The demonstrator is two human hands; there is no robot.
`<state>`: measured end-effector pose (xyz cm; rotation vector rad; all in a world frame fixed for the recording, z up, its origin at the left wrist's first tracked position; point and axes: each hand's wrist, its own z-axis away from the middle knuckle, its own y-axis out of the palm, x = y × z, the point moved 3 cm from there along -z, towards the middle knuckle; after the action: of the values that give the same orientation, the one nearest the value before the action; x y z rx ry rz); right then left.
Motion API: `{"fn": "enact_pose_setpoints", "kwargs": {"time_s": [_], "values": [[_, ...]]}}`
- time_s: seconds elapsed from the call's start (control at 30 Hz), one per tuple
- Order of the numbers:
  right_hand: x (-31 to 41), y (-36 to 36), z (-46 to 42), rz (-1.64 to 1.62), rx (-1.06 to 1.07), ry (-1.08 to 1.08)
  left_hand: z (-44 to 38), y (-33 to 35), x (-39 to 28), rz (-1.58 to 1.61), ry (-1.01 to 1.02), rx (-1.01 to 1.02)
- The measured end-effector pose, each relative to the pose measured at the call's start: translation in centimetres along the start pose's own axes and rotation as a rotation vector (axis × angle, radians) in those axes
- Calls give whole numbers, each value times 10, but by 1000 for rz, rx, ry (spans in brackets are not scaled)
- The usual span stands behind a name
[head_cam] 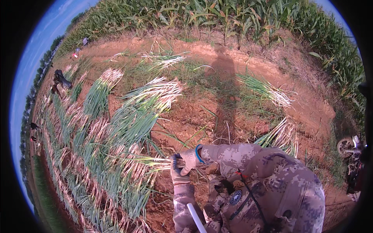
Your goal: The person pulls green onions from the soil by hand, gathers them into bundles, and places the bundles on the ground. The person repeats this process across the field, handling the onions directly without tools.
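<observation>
My right hand (190, 160), in a pale glove with a teal band at its wrist, closes around the white stalks of a small bunch of green onions (158, 164). Against it, my left hand (178, 172), also gloved, wraps the same bunch from below. The green leaves point left, over the laid onions; the root ends are largely hidden by my hands and sleeve. Just beyond my hands lies a large heap of green onions (140, 116) on the reddish soil. Camouflage sleeves cover both arms.
Rows of pulled green onions (96, 163) cover the left side. Smaller bunches (268, 90) lie at the upper right. A crouching person (61, 80) is at the far left. Corn plants (233, 17) line the top edge, and a motorcycle (351, 151) stands at the right.
</observation>
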<state>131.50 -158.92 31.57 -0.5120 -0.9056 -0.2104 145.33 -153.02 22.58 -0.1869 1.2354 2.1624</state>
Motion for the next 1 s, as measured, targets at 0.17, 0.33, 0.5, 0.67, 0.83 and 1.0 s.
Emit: {"fn": "enact_pose_setpoints", "kwargs": {"time_s": [0.17, 0.33, 0.5, 0.67, 0.83, 1.0], "values": [[-43, -23, 47, 27, 135, 78, -12, 12, 47, 91, 52, -11], [-77, -46, 64, 409, -67, -20, -31, 4, 70, 571, -2, -14], [-85, -70, 90, 143, 212, -38, -69, 27, 104, 565, -3, -93], [-139, -91, 92, -638, 351, 136, -106, 62, 121, -180, 181, -53], [-162, -144, 105, -184, 129, 225, -131, 121, 131, -405, 39, 34], [-222, -249, 208, -63, -405, 94, -191, 268, 172, -497, -99, 314]]}}
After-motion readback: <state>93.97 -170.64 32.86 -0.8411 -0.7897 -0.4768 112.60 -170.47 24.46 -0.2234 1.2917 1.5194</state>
